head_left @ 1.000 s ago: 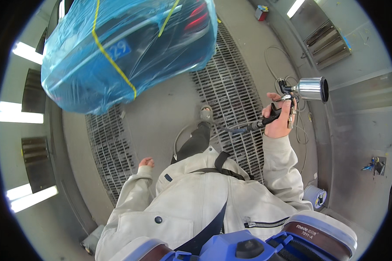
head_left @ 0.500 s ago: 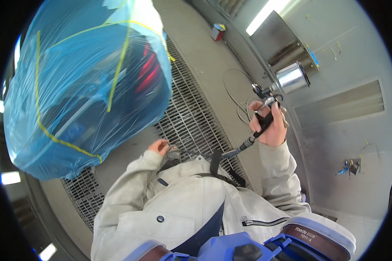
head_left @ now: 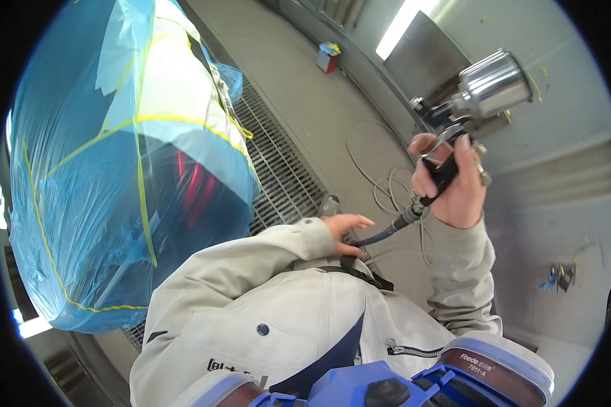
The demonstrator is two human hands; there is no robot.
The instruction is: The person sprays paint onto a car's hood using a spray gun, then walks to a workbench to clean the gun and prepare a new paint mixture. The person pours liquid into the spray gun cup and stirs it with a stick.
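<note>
My right hand point(head_left: 461, 186) grips a spray gun by its black handle point(head_left: 438, 169), held up at the right with a polished metal cup point(head_left: 493, 83) on it. A dark air hose point(head_left: 383, 234) runs from the handle down toward my waist. My left hand point(head_left: 346, 230) is open, fingers spread beside the hose; I cannot tell whether it touches it. At the left stands a car wrapped in blue plastic film point(head_left: 81, 224), with white sheeting point(head_left: 166, 81), yellow tape and red tail lights showing through.
A floor grate point(head_left: 271, 163) runs along the car's side. Thin hose point(head_left: 387, 190) lies coiled on the grey floor. A small red can point(head_left: 327, 60) stands by the right wall, which has lights, metal panels and a blue fitting point(head_left: 557, 278). My respirator fills the lower edge.
My right hand has raised the spray gun. My left hand has risen and moved right, fingers spreading. The view has swung round, showing more of the car's side and white sheeting.
</note>
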